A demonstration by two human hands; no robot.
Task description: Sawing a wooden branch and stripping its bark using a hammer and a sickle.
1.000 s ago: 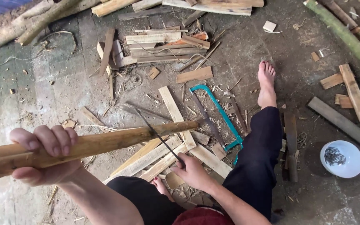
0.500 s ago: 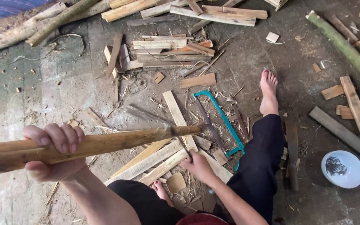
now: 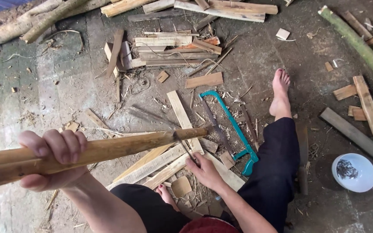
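My left hand is wrapped around a long pale wooden pole that runs from the left edge to the middle of the view, held above the floor. My right hand grips the handle of a thin dark blade. The blade slants up and left and meets the pole a short way from its far end. Under the pole, several split wooden slats lie on the floor in front of my knees.
A teal hacksaw lies by my outstretched leg and bare foot. A white bowl with dark bits sits at the right, near a grey bar. Green bamboo and stacked planks lie further off.
The blade, which crossed well over the pole a second ago, now meets it nearer the pole's end. Both hands keep their grips.
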